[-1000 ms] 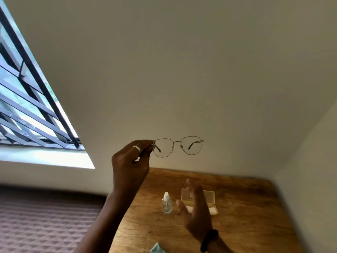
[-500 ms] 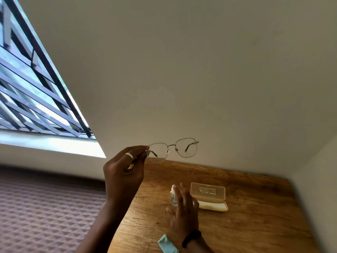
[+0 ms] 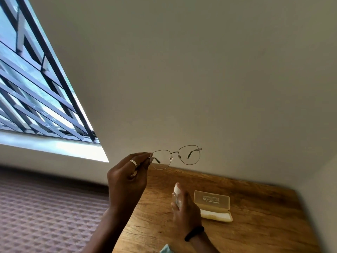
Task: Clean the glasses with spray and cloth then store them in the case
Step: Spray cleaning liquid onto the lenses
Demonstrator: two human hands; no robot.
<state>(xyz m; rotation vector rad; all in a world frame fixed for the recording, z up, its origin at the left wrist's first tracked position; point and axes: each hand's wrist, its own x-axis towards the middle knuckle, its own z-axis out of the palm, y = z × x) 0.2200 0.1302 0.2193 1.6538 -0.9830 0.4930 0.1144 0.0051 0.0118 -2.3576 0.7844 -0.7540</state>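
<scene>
Two hands in the shot, both busy. Left hand [image 3: 127, 178] is up in the air, fingers [image 3: 140, 157] pinched together on the outer corner of the glasses [image 3: 176, 157], right where one arm meets the thin metal frame. The glasses hang out to the right of that pinch, lenses facing the camera, slightly tilted, above the far edge of the tabletop [image 3: 264, 225] with the plain wall [image 3: 182, 70] behind them. There's a silver ring [image 3: 132, 162] on one of those fingers.

Right hand [image 3: 186, 210] is lower down over the tabletop, fingers curled round the little spray bottle [image 3: 177, 190], white top poking out above the hand. Can't tell if the bottle is resting on the wood or lifted off it. Black band [image 3: 194, 233] on that wrist.

Just beside the right hand sits the cream case [image 3: 213, 205], lying open with its lid standing up. A corner of the light blue cloth [image 3: 166, 250] peeks in at the bottom edge, near the right forearm.

Barred window [image 3: 36, 88] off to the left, patterned floor [image 3: 45, 216] below it.
</scene>
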